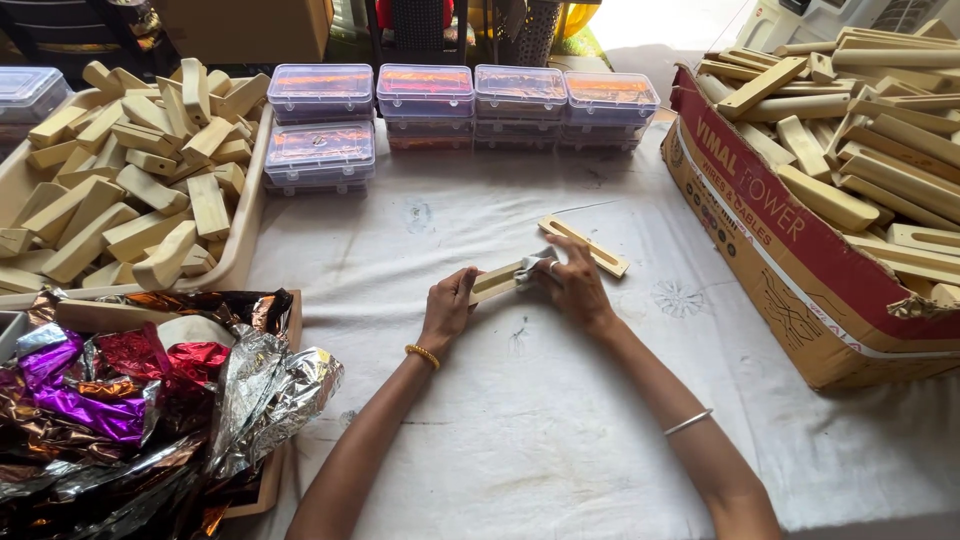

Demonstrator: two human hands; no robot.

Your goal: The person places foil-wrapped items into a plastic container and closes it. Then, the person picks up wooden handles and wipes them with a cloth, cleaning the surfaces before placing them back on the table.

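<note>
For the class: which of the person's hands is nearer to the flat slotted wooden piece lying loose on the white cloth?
Right. The right hand lies just beside the flat slotted wooden piece, nearly touching it; the left hand sits farther away, gripping the far end of the held wooden block.

A cream tray (pixel 252 215) heaped with pale wooden blocks (pixel 150 170) sat well off to the left of the grip, and crumpled foil wrappers (pixel 150 400) in silver, purple and red lay nearer on that side. Beyond the grip stood stacked clear plastic boxes (pixel 425 100). To its right was a red-and-tan cardboard carton (pixel 800 260) piled with long wooden pieces (pixel 870 120), all on the white-clothed counter (pixel 540 420).
</note>
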